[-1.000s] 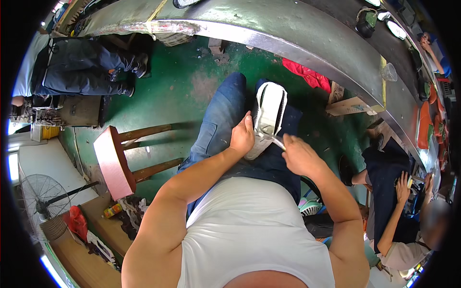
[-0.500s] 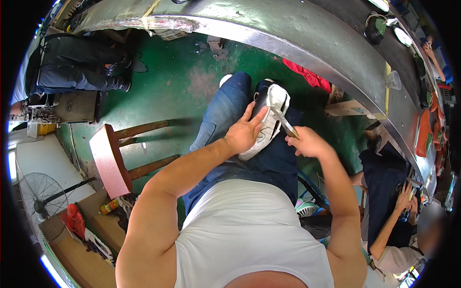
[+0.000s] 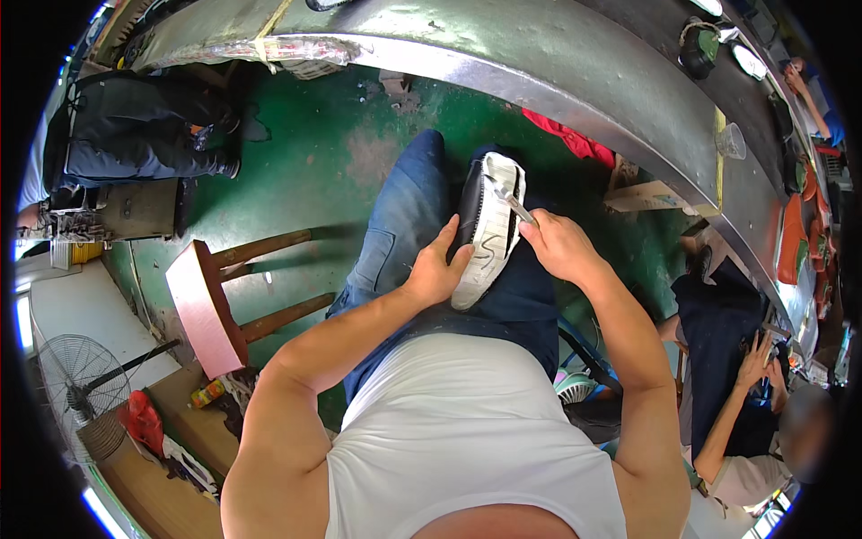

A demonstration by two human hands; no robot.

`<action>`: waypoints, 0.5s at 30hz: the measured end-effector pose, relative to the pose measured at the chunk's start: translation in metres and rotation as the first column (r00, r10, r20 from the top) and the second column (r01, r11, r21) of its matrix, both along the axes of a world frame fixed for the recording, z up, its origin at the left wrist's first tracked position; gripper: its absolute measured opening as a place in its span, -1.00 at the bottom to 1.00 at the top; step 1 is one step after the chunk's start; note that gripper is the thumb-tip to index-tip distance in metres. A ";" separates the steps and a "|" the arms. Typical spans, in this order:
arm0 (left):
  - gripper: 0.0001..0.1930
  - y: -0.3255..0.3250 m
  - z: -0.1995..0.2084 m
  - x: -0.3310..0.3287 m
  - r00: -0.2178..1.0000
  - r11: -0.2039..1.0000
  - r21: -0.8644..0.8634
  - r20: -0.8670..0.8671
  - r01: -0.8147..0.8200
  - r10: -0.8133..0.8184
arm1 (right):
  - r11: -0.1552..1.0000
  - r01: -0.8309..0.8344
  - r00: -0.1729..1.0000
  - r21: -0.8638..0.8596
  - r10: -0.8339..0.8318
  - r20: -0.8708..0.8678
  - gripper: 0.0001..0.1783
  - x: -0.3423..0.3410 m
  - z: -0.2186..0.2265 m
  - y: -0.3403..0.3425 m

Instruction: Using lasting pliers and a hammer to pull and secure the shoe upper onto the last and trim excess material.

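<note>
A black shoe upper (image 3: 470,203) lies bottom up across my thighs, its white underside (image 3: 489,238) facing me with dark curved marks near the heel. My left hand (image 3: 437,270) grips the shoe's left side near the heel, thumb over the edge of the underside. In my right hand (image 3: 558,244) is a pair of metal pincers (image 3: 519,208), fingers closed round the handles. The head of the pincers reaches the white underside near the toe end. Whether the jaws hold any material is too small to tell.
A long metal-edged bench (image 3: 503,81) curves across the far side, carrying a clear cup (image 3: 730,141) and red-brown shoe parts (image 3: 792,251). At left stand a wooden stool (image 3: 205,305) and a fan (image 3: 83,382). Co-workers sit at far left and right. Red cloth (image 3: 575,137) hangs under the bench.
The shoe has turned more upright and its black side shows more. My left hand has slid back toward the heel. My right hand with the pincers has moved slightly up and left.
</note>
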State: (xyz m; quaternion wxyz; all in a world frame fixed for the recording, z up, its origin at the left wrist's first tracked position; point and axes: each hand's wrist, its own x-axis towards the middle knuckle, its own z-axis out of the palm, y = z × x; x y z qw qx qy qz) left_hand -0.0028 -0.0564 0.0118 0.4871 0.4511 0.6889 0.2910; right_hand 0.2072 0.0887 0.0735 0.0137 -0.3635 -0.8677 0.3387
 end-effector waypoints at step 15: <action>-0.21 0.070 0.182 -0.046 0.963 0.806 0.530 -0.104 0.264 -0.247 | 0.695 0.450 0.670 -0.561 -0.678 -0.302 -0.67 0.077 -0.057 -0.114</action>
